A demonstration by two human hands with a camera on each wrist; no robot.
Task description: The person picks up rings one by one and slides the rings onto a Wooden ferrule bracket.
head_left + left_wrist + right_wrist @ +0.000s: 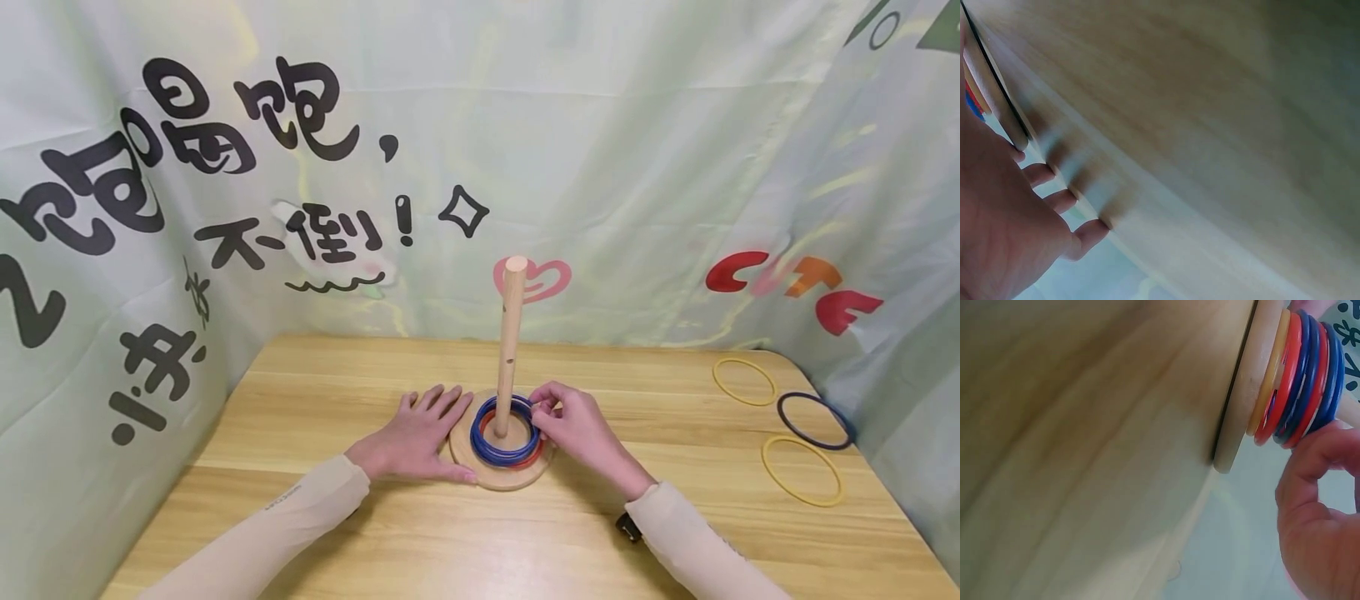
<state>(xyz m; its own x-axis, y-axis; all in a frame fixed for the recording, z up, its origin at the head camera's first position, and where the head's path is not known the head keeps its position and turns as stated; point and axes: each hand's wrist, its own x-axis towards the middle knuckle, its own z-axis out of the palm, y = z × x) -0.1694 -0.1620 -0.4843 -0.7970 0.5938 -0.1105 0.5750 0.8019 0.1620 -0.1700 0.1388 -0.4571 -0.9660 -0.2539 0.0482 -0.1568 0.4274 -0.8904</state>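
A wooden peg rises from a round wooden base on the table. Around its foot lies a stack of rings, with blue rings uppermost and red showing underneath. The right wrist view shows the stack side-on, with a yellow ring against the base, then red rings and blue ones. My right hand pinches the top blue ring at the stack's right side. Fingers spread, my left hand rests at the left edge of the base, thumb at its near side.
To the right on the wooden table lie a far yellow ring, a dark blue ring and a nearer yellow ring. A printed cloth hangs behind and along both sides of the table.
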